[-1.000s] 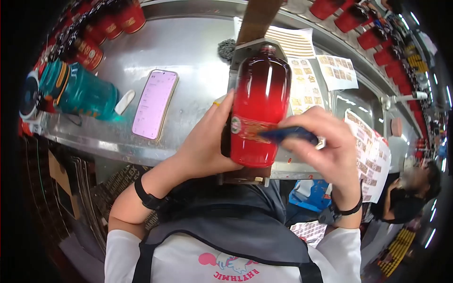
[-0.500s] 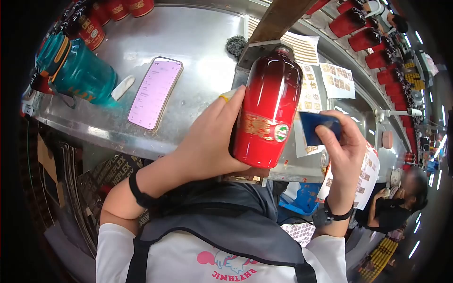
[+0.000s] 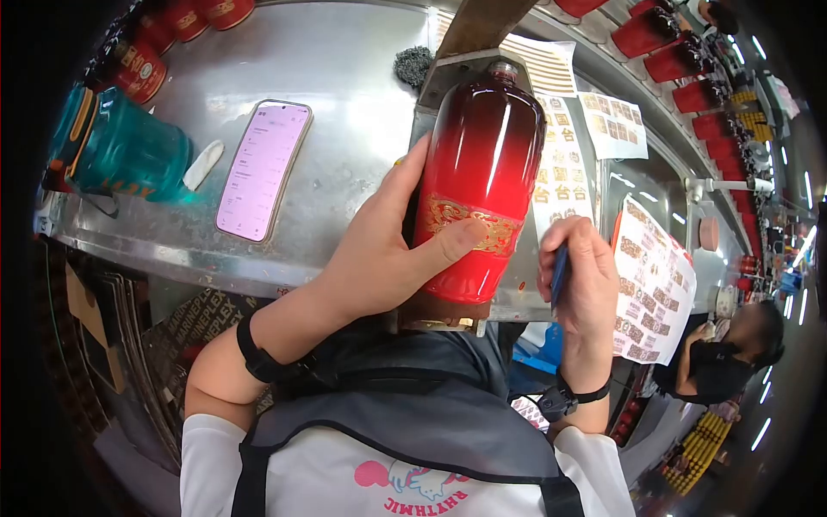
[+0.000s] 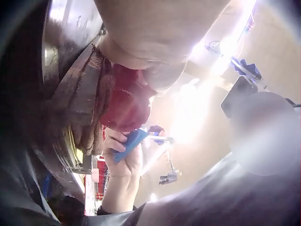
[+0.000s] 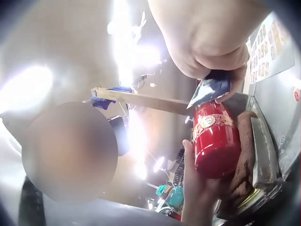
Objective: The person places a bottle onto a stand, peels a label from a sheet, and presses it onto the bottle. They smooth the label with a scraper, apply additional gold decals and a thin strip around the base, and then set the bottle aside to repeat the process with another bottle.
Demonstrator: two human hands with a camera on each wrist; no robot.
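Observation:
A glossy bottle (image 3: 487,146), dark at the neck and red below, lies on a brown-padded metal rest, its neck pointing away from the person. Around its lower part runs a gold patterned band (image 3: 439,214). My left hand (image 3: 375,246) holds the bottle from the left side, thumb pressed on the band. In the right wrist view a round emblem (image 5: 207,121) shows on the band. Just right of the bottle, my right hand (image 3: 593,276) pinches a flat blue squeegee (image 3: 560,276), seen nearly edge-on from the head and clear of the band.
A phone (image 3: 263,171) with its screen lit, a teal water bottle (image 3: 129,146) and a dark scouring pad (image 3: 413,65) are on the metal table. Printed gold sticker sheets (image 3: 560,164) lie to the right. Red containers line both sides. Another person (image 3: 719,353) sits at the right.
The squeegee was on the band, then lifted off to the right. The bottle has turned, carrying the emblem rightward out of the head view. My left thumb has come onto the band.

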